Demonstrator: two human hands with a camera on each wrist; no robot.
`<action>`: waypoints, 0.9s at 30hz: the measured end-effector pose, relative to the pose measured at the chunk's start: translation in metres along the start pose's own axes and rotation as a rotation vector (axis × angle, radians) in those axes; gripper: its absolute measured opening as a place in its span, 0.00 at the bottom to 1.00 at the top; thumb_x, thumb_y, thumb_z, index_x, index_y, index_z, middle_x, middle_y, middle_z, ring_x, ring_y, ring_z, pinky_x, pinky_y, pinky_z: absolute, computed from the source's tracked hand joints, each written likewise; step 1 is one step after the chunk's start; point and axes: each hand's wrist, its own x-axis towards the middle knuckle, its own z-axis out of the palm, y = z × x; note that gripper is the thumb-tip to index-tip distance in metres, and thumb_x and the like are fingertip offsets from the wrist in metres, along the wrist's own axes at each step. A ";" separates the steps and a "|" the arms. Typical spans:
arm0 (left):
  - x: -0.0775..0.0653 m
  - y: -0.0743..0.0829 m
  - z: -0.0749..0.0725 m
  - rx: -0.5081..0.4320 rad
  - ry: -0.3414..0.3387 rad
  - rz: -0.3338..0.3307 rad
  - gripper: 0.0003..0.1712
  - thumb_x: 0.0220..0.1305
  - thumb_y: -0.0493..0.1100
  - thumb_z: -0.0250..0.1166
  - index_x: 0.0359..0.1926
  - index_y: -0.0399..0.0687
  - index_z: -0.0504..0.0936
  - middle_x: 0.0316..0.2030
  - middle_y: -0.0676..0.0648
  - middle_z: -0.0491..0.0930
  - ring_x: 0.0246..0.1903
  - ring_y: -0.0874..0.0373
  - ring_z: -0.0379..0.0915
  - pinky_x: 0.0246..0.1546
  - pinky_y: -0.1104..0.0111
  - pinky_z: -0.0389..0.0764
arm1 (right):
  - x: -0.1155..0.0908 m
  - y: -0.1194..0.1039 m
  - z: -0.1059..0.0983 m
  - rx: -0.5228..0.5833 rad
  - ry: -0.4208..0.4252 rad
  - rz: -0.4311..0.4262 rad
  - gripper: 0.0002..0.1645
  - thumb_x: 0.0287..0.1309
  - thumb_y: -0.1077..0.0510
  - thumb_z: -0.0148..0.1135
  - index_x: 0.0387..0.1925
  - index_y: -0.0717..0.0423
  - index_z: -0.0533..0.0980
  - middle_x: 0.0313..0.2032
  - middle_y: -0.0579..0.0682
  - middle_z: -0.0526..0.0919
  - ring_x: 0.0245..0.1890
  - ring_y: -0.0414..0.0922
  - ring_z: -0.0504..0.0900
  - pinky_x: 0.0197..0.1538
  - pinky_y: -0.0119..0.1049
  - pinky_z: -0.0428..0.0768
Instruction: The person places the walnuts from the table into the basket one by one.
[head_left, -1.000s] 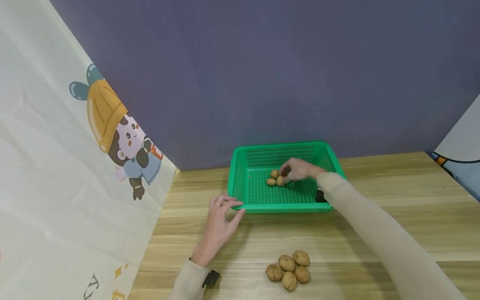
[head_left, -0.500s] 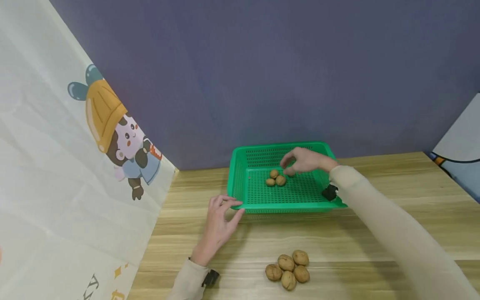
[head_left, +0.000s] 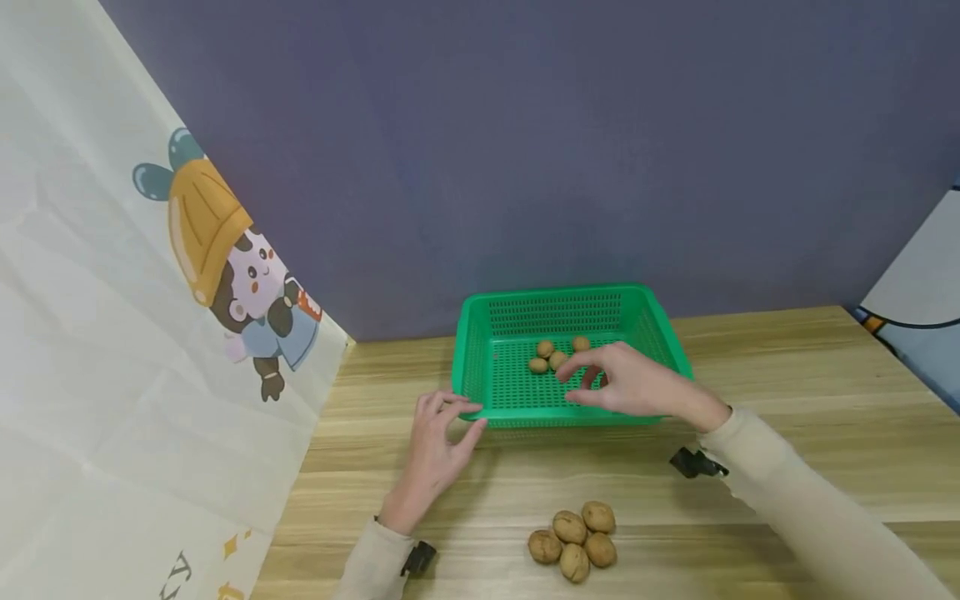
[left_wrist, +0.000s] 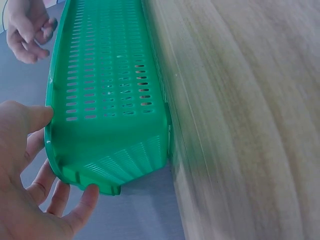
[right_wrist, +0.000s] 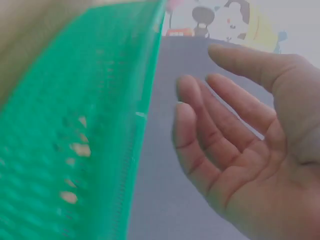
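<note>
A green plastic basket [head_left: 517,414] holds several walnuts [head_left: 537,365], most of them bunched together and one [head_left: 581,343] a little to the right. My left hand [head_left: 433,454] grips the basket's near left corner; in the left wrist view its thumb [left_wrist: 41,117] presses the rim while the other fingers wrap round the corner. Over the basket's near right side is my right hand [head_left: 637,379], fingers loosely bent with nothing between them. The right wrist view shows its palm [right_wrist: 255,180] bare beside the basket wall [right_wrist: 115,100].
Several more walnuts [head_left: 570,527] lie in a cluster on the wooden table [head_left: 480,542], in front of the basket. A dark grey-blue panel [head_left: 525,167] rises behind the basket. At the left stands a white sheet [head_left: 90,333] with a cartoon figure.
My right hand has let go of a walnut, which now lies in the basket right of the others. It has drawn back toward the near rim. The left hand has stayed at the corner.
</note>
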 end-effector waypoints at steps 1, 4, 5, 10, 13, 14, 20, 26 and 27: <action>0.000 0.000 0.000 -0.001 0.000 0.001 0.10 0.64 0.43 0.77 0.45 0.46 0.91 0.49 0.43 0.85 0.56 0.44 0.73 0.58 0.47 0.77 | -0.005 0.000 0.006 0.025 0.006 -0.009 0.18 0.70 0.51 0.71 0.58 0.49 0.84 0.49 0.45 0.90 0.40 0.36 0.87 0.40 0.34 0.85; -0.001 -0.001 0.001 -0.005 -0.001 0.002 0.11 0.64 0.44 0.77 0.45 0.46 0.91 0.49 0.43 0.85 0.56 0.44 0.73 0.58 0.47 0.77 | -0.019 0.001 0.022 0.157 -0.007 -0.030 0.20 0.70 0.50 0.71 0.60 0.50 0.83 0.49 0.46 0.89 0.38 0.35 0.85 0.40 0.34 0.85; -0.001 -0.001 0.001 -0.006 0.001 0.002 0.10 0.64 0.44 0.77 0.45 0.46 0.91 0.49 0.43 0.85 0.56 0.45 0.73 0.58 0.47 0.77 | -0.023 0.003 0.028 0.205 -0.018 -0.040 0.20 0.70 0.51 0.71 0.60 0.50 0.83 0.48 0.47 0.89 0.37 0.35 0.85 0.39 0.35 0.85; -0.001 -0.001 0.001 -0.010 0.007 0.004 0.10 0.64 0.43 0.77 0.45 0.46 0.91 0.49 0.42 0.85 0.56 0.44 0.73 0.58 0.47 0.77 | -0.040 0.014 0.055 0.389 -0.092 -0.076 0.19 0.69 0.55 0.71 0.59 0.49 0.83 0.48 0.48 0.89 0.36 0.38 0.86 0.35 0.34 0.85; -0.001 0.000 0.001 -0.007 0.005 0.001 0.10 0.64 0.43 0.77 0.45 0.46 0.91 0.49 0.43 0.85 0.56 0.44 0.73 0.58 0.47 0.77 | -0.051 0.025 0.068 0.446 -0.129 -0.084 0.20 0.69 0.57 0.71 0.60 0.54 0.82 0.51 0.56 0.88 0.36 0.39 0.87 0.35 0.33 0.85; -0.001 0.000 0.001 -0.004 0.004 0.000 0.10 0.64 0.43 0.77 0.45 0.47 0.91 0.49 0.43 0.85 0.57 0.45 0.73 0.58 0.47 0.77 | -0.054 0.029 0.071 0.459 -0.141 -0.080 0.21 0.69 0.57 0.70 0.60 0.56 0.82 0.51 0.58 0.88 0.36 0.38 0.87 0.33 0.32 0.84; -0.002 0.000 0.001 -0.007 0.005 -0.009 0.10 0.64 0.43 0.77 0.45 0.46 0.91 0.49 0.42 0.85 0.57 0.45 0.73 0.59 0.46 0.77 | -0.073 0.046 0.089 0.559 -0.205 -0.050 0.23 0.70 0.59 0.69 0.61 0.65 0.79 0.54 0.66 0.86 0.37 0.36 0.87 0.31 0.32 0.84; -0.001 -0.001 0.002 -0.013 0.017 0.003 0.10 0.63 0.42 0.78 0.44 0.46 0.91 0.48 0.41 0.85 0.56 0.44 0.73 0.58 0.47 0.77 | -0.085 0.056 0.102 0.579 -0.237 -0.049 0.23 0.69 0.60 0.70 0.62 0.62 0.80 0.55 0.63 0.86 0.38 0.34 0.86 0.35 0.31 0.85; -0.001 -0.001 0.002 -0.012 0.019 0.004 0.10 0.63 0.42 0.78 0.44 0.46 0.91 0.48 0.42 0.85 0.56 0.44 0.73 0.58 0.47 0.77 | -0.086 0.057 0.103 0.583 -0.240 -0.050 0.23 0.68 0.60 0.70 0.62 0.62 0.80 0.55 0.62 0.86 0.39 0.34 0.86 0.35 0.31 0.85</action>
